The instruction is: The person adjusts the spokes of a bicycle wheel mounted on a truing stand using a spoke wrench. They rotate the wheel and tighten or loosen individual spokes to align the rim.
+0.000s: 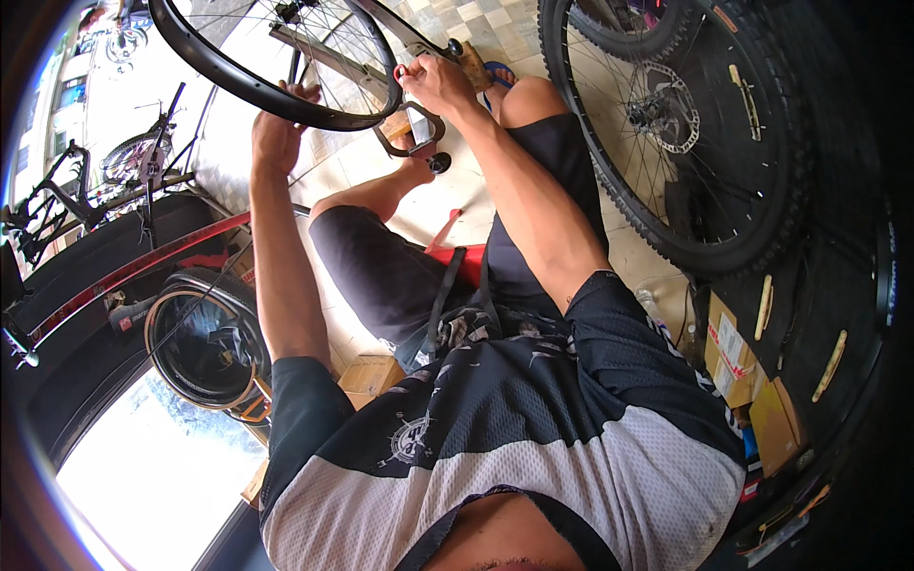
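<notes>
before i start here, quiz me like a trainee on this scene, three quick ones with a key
1. Which hand holds the small red thing?
2. True or false: the big tyre at the picture's right is smooth, with no knobs.
3. Pick one: the long bar at the picture's left is a) red, b) yellow, c) white.

Key: 1. The right hand. 2. False: its edge is knobbly. 3. a.
</notes>
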Motion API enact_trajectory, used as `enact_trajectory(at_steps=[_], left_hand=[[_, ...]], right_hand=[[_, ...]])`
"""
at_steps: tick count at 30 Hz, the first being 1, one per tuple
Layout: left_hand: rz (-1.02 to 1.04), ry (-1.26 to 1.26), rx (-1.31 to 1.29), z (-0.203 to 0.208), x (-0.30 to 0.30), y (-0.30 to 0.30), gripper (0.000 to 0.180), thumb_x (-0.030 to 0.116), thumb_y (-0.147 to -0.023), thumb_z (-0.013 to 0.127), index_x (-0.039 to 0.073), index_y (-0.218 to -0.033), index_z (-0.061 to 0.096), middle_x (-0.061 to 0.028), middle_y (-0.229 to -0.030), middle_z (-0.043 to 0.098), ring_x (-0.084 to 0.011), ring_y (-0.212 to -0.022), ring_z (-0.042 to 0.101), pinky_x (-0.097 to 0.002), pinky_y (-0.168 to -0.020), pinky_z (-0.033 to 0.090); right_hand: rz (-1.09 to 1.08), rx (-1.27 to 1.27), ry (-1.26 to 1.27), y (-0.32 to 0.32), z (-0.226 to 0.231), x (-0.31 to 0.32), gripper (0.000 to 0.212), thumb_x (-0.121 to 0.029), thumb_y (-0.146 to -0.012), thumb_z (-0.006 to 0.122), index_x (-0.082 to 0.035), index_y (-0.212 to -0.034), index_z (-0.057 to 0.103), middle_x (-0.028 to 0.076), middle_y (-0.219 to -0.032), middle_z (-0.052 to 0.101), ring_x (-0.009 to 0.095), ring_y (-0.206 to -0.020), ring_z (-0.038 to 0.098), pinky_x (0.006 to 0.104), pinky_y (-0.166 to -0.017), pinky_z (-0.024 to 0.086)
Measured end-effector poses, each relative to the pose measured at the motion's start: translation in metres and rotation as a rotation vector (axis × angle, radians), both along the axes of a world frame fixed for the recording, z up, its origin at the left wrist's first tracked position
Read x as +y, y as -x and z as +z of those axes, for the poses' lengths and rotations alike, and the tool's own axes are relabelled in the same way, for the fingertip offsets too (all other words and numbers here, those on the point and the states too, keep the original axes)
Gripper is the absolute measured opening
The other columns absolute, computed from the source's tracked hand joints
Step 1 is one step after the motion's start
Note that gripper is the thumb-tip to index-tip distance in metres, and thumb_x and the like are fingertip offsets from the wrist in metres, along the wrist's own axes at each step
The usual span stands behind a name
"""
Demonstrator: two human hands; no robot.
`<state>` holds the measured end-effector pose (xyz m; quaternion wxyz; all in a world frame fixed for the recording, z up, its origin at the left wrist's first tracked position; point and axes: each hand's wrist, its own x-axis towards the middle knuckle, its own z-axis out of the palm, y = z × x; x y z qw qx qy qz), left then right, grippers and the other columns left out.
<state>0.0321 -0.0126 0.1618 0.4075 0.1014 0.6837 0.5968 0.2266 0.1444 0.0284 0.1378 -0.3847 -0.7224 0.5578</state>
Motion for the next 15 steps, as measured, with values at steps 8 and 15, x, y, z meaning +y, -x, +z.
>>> enact_trajectory(at_steps=[8, 15], left_hand=[[0.070, -0.091, 0.186, 0.071, 0.013, 0.005, 0.042, 0.029, -0.105, 0.040, -0.004, -0.129, 0.050, -0.0227, -0.128, 0.059, -0.0312, -0.120, 0.056, -0.0472, -0.105, 0.041], [0.144, -0.046, 0.116, 0.025, 0.004, 0.010, 0.042, 0.024, -0.106, 0.040, 0.001, -0.141, 0.042, -0.0191, -0.127, 0.060, -0.0287, -0.116, 0.057, -0.0489, -0.103, 0.041]], right_hand=[[-0.001, 0.007, 0.000, 0.000, -0.001, 0.000, 0.032, -0.038, -0.083, 0.066, -0.011, -0.099, 0.071, 0.013, -0.092, 0.074, 0.033, -0.091, 0.070, 0.0434, -0.081, 0.054], [0.001, 0.007, -0.014, 0.000, -0.001, 0.000, 0.033, -0.039, -0.083, 0.065, -0.011, -0.098, 0.070, 0.013, -0.092, 0.073, 0.033, -0.091, 0.070, 0.0433, -0.081, 0.054]])
